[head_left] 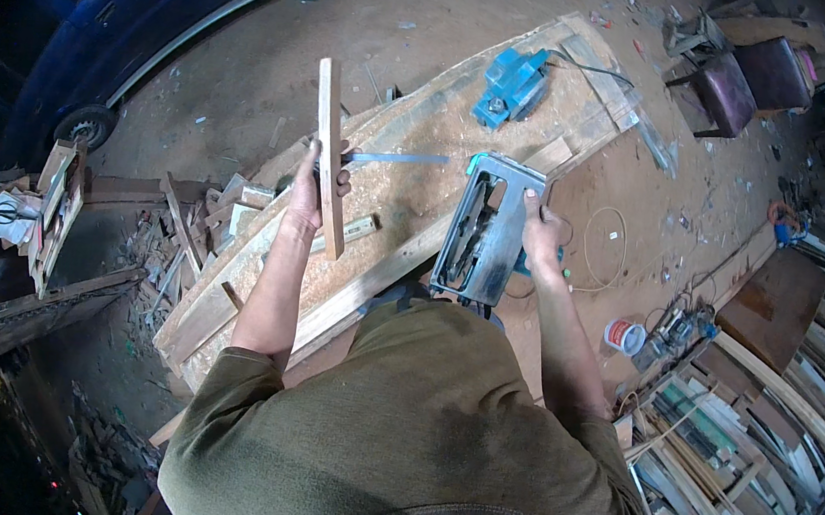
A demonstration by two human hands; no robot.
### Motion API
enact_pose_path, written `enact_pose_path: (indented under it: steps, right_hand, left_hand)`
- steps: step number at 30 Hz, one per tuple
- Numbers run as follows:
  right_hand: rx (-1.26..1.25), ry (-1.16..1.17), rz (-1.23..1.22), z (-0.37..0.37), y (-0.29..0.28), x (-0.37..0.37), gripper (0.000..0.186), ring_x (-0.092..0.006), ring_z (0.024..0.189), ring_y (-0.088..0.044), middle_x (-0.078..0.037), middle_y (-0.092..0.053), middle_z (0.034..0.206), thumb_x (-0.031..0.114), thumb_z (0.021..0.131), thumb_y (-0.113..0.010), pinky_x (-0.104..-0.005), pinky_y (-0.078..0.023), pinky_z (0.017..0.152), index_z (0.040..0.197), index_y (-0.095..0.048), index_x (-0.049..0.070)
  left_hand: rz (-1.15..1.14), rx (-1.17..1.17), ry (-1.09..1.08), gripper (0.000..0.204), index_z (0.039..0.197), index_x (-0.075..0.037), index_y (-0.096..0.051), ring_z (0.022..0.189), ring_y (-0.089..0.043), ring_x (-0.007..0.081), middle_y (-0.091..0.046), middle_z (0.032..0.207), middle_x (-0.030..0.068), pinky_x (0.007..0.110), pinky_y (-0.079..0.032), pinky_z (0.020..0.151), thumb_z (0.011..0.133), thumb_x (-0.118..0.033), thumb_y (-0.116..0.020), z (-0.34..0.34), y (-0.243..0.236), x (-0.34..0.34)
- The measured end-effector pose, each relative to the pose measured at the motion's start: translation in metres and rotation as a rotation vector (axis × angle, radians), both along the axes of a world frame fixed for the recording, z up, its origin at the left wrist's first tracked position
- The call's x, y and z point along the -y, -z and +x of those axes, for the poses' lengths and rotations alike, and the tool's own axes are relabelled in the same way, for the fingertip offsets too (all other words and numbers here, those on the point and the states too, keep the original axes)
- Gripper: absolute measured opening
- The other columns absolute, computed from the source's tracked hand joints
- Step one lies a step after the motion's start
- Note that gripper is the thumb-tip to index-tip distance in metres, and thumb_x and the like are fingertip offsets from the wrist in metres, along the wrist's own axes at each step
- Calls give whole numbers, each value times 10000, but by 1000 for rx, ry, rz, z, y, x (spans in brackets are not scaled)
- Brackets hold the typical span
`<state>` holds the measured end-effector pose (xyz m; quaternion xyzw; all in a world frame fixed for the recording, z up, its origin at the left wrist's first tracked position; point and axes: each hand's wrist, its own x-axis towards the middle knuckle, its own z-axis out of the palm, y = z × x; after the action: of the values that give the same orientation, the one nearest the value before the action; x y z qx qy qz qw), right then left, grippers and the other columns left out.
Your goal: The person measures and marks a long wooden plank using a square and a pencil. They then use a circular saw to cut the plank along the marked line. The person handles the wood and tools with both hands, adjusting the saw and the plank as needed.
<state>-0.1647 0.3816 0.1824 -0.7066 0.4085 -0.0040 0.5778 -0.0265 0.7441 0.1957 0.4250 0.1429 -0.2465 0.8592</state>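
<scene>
- Your left hand (307, 191) has its fingers (342, 182) curled around a narrow wooden strip (328, 163), holding it upright over the bench; your right hand (540, 233) grips the far side of a circular saw (488, 227), fingers wrapped on its edge.
- The blue car (146, 18) fills the upper left, glossy and curved, its body cut off by the dark rim; two wheels show.
- The workbench (408, 207) is a long run of rough planks set diagonally, coated in pale sawdust, with ragged board ends at its lower left.
- The timber stack (744, 453) at lower right is a jumble of slats and offcuts; single pieces are hard to tell apart.
- The saw is tipped up so its grey metal base plate faces you; the blade shows only partly through the slot, and the teal body is mostly hidden behind the plate.
- A blue power planer (511, 85) sits near the far end of the bench, well apart from both hands.
- The strip is pale, straight-edged and flat, its lower end near the bench surface.
- A thin metal ruler (398, 158) lies flat on the sawdust just beside the strip.
- Bare sawdust-covered bench lies between your hands.
</scene>
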Motion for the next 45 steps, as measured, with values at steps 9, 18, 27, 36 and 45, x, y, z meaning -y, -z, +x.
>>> enact_pose_path:
  steps: [9,18,27,36,45]
  right_hand:
    - [79,-76,-77,16,-17,-17,527,-94,645,-443,13,-546,682,483,995,-628,-304,-397,608,813,-674,-10]
    - [-25,-92,-108,17,2,-3,599,-149,653,-482,-48,-553,661,523,990,-595,-358,-428,646,788,-643,-38]
    - [13,-115,-98,18,13,-2,606,-164,687,-535,-74,-598,688,533,980,-605,-351,-460,690,905,-697,-62]
    - [37,-78,-122,20,9,-9,608,-157,690,-541,-77,-611,695,529,973,-615,-361,-466,700,895,-690,-69]
    - [13,-149,-146,23,-3,-21,569,-142,683,-554,-96,-641,694,485,980,-631,-349,-472,680,834,-698,-61]
  left_hand:
    - [8,-78,22,586,1248,-39,-563,686,-537,114,-546,935,48,256,-468,539,971,-553,-616,17,36,23]
    - [44,-73,25,693,1257,-3,-575,662,-495,89,-556,973,54,220,-445,528,944,-621,-609,19,44,27]
    - [74,-178,104,605,1133,-18,-608,621,-511,84,-587,925,54,212,-455,500,938,-590,-643,38,40,21]
    - [104,-144,138,662,1142,-3,-603,587,-512,72,-586,921,52,194,-463,459,910,-620,-655,44,32,37]
    - [174,-103,299,742,1187,-7,-602,592,-506,81,-598,957,65,211,-467,499,891,-687,-617,30,21,88]
